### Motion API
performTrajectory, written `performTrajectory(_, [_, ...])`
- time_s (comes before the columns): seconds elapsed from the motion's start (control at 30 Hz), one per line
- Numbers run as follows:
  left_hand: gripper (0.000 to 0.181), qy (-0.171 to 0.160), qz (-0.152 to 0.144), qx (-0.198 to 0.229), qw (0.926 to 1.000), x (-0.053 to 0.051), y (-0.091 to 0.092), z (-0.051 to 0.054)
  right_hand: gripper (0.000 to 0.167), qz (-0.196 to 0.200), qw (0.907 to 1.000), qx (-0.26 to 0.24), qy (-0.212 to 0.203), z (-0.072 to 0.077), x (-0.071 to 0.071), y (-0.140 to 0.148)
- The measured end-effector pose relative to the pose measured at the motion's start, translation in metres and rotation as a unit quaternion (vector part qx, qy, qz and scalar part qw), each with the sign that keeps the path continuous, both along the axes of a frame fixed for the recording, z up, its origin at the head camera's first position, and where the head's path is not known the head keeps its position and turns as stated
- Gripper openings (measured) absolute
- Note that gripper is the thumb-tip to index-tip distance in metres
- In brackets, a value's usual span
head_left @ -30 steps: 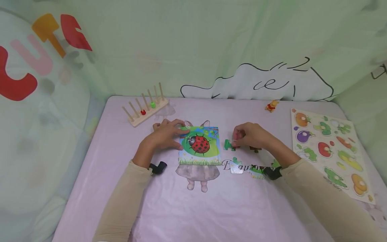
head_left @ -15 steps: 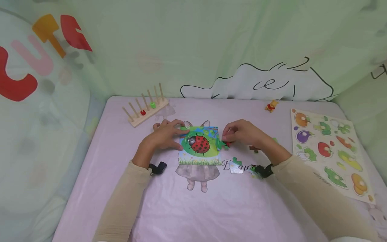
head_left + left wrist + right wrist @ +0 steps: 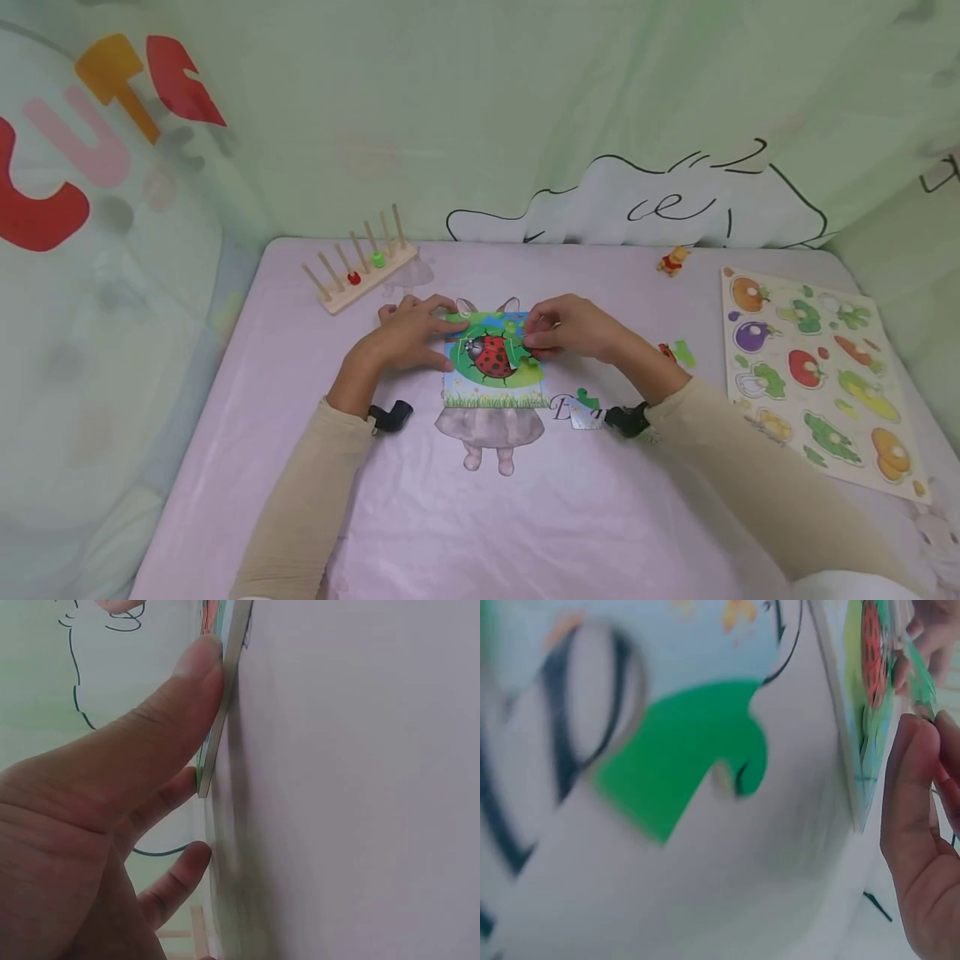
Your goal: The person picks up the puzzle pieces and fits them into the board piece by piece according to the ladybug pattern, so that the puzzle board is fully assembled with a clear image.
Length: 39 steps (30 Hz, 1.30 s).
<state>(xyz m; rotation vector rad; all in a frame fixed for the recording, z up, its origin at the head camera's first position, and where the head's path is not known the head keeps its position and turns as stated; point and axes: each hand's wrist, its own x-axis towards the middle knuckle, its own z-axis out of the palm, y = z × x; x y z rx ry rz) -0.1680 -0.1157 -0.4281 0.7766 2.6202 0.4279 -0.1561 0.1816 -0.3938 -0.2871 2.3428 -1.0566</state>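
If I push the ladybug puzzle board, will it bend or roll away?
The ladybug puzzle board probably won't bend much: its edge looks straight in the left wrist picture. It likely won't roll, being flat with square corners. It's probably light, too, because that edge looks thin.

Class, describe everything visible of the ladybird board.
The ladybird board is thin and squarish, apparently wood or card, printed with a red, black-spotted ladybird on green, blue above, grass below. It lies on the pale tablecloth. The left hand touches its left side; the right hand holds a puzzle piece over its right half.
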Motion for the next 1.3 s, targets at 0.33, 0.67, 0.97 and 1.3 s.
performTrajectory(0.33, [0.074, -0.007, 0.012, 0.010, 0.9998, 0.002, 0.000, 0.003, 0.020, 0.006, 0.9984, -0.049, -0.026, -0.008, -0.003, -0.017])
performTrajectory(0.67, [0.073, -0.042, 0.035, 0.016, 0.9984, 0.003, 0.000, 0.003, 0.022, -0.022, 0.9981, -0.037, -0.043, -0.014, -0.001, -0.033])
performTrajectory(0.97, [0.074, -0.052, 0.037, 0.009, 0.9979, 0.004, 0.000, 0.004, 0.020, -0.035, 0.9966, -0.039, -0.064, -0.018, -0.001, -0.044])
performTrajectory(1.3, [0.073, -0.059, 0.051, -0.001, 0.9969, 0.005, -0.002, 0.002, 0.020, -0.036, 0.9970, -0.017, -0.066, -0.020, -0.002, -0.054])
